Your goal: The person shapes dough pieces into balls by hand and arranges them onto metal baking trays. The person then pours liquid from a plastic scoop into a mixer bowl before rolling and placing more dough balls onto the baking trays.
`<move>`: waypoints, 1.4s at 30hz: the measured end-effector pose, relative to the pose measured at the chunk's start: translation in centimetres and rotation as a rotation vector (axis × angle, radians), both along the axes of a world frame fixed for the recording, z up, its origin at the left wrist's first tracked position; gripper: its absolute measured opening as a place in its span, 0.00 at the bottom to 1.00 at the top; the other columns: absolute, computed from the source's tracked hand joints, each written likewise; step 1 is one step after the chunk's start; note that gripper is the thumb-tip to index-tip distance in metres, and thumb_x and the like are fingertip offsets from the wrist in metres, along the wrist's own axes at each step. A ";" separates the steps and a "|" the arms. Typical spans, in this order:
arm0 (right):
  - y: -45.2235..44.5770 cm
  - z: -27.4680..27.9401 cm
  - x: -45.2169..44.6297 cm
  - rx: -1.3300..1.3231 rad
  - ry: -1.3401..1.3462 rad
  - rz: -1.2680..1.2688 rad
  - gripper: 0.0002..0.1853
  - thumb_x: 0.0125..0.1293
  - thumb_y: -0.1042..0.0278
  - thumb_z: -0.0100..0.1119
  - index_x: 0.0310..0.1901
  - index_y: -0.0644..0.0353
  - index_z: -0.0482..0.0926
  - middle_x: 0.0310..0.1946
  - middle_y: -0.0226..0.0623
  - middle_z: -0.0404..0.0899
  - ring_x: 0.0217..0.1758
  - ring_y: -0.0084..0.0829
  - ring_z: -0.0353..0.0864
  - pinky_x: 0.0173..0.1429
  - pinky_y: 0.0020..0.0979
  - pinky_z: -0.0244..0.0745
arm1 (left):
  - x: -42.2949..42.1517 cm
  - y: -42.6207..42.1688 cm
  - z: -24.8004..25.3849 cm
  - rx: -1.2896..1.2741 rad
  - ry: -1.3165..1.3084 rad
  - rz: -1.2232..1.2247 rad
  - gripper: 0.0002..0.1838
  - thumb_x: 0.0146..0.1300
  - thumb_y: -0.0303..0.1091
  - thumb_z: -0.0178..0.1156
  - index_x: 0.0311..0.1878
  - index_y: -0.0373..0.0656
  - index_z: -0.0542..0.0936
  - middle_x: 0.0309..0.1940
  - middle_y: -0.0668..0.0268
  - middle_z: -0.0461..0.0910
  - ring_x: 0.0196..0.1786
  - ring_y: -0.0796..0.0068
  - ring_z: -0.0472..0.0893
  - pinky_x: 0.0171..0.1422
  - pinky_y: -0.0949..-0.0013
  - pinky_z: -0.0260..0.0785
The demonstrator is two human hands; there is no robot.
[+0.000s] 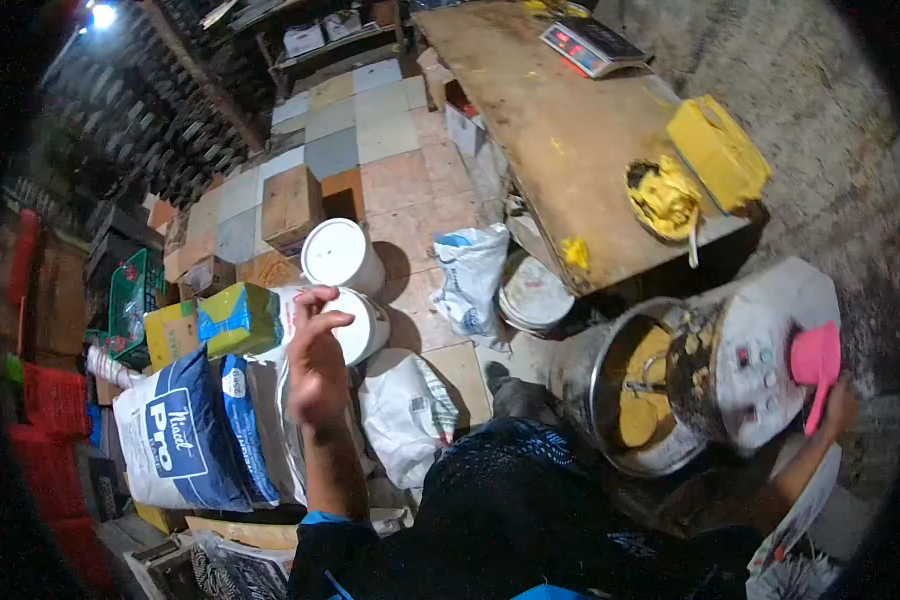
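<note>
Left fingers [322,322] curled; right hand [839,410] grips scoop [816,354]

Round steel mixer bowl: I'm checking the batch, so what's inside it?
Lumpy yellow mixture and a metal mixing tool. What lies beneath is covered; the boxy white mixer head hides some interior.

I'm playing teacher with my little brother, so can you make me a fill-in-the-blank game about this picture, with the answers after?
1. The plastic scoop in the right hand is coloured ____.
2. The mixture inside the round metal bowl is coloured ____.
3. The lit digits on the scale are coloured ____.
4. On the blue-and-white bag, the big word under "Niacet" is ____.

Missing words: pink; yellow; red; Pro.
</note>
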State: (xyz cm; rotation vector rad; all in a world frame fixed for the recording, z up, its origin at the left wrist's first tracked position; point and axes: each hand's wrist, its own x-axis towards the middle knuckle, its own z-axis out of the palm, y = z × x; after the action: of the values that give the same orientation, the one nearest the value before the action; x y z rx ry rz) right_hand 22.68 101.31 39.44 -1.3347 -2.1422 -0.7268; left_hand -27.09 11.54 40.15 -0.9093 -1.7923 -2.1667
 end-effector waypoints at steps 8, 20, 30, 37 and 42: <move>-21.0 6.7 -21.2 0.337 0.319 0.258 0.22 0.69 0.48 0.51 0.52 0.59 0.78 0.47 0.49 0.80 0.50 0.50 0.77 0.55 0.43 0.69 | -7.6 3.2 17.4 0.049 0.691 0.057 0.28 0.53 0.70 0.58 0.58 0.81 0.68 0.66 0.68 0.55 0.71 0.57 0.53 0.68 0.45 0.45; -23.9 0.5 -61.5 -0.297 0.923 0.646 0.14 0.68 0.67 0.55 0.53 0.61 0.75 0.46 0.38 0.71 0.44 0.31 0.69 0.48 0.29 0.67 | -26.2 5.5 24.0 0.200 0.829 0.458 0.30 0.51 0.77 0.51 0.60 0.90 0.69 0.74 0.72 0.46 0.71 0.56 0.50 0.67 0.37 0.43; -48.7 -3.3 -105.0 -0.724 1.005 1.170 0.16 0.58 0.75 0.54 0.50 0.64 0.72 0.45 0.32 0.68 0.42 0.23 0.61 0.48 0.24 0.61 | -48.2 -3.3 21.6 0.202 0.910 0.507 0.26 0.47 0.73 0.60 0.53 0.87 0.76 0.74 0.75 0.48 0.72 0.57 0.51 0.68 0.40 0.41; -52.4 2.0 -122.9 -0.705 0.908 1.285 0.14 0.64 0.68 0.57 0.49 0.63 0.72 0.40 0.28 0.64 0.41 0.21 0.59 0.44 0.23 0.59 | -63.7 -6.4 24.3 0.245 0.917 0.541 0.26 0.47 0.72 0.60 0.53 0.87 0.76 0.73 0.76 0.49 0.72 0.57 0.51 0.68 0.40 0.41; -49.1 1.6 -129.8 -0.770 1.011 1.218 0.12 0.67 0.68 0.56 0.48 0.62 0.72 0.38 0.27 0.63 0.39 0.21 0.59 0.44 0.22 0.58 | -74.5 -6.7 24.3 0.237 0.884 0.526 0.26 0.46 0.72 0.61 0.52 0.87 0.76 0.73 0.77 0.50 0.72 0.57 0.51 0.68 0.39 0.40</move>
State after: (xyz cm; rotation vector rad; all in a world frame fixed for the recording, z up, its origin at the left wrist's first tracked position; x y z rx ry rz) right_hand -107.12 52.25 41.07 -0.2349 -1.8032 1.0916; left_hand -101.55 4.85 64.48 -0.9704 -1.1270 -1.2915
